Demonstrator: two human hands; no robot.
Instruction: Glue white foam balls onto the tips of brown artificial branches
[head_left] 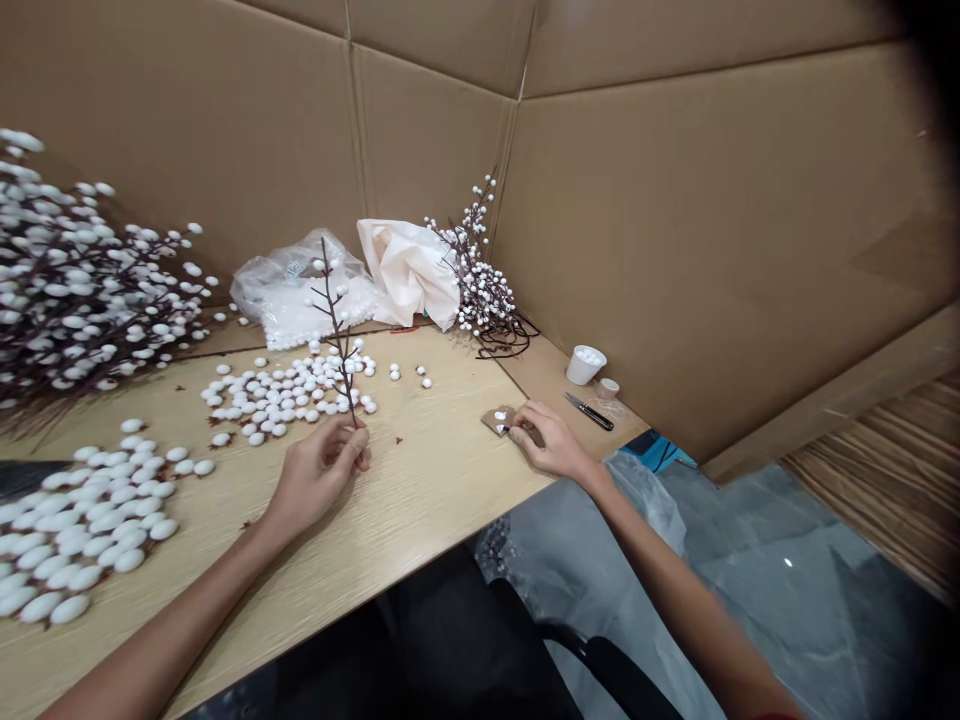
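My left hand (319, 472) is shut around the lower end of a thin dark twig (335, 335), which stands upright and carries a few white beads near its top. Loose white foam beads (281, 400) lie in a spread just beyond that hand, and a larger heap of white oval beads (75, 530) lies to its left. My right hand (549, 442) pinches a small brown packet with a silvery patch (499, 421) on the wooden tabletop.
Bead-covered branches (75, 280) pile up at the left, and another bunch (476, 275) leans in the corner. A plastic bag of beads (300, 290), a cream cloth or paper (409, 270), a white cup (585, 365), a small cup (608, 388) and black-handled scissors (590, 411) stand near cardboard walls (697, 250).
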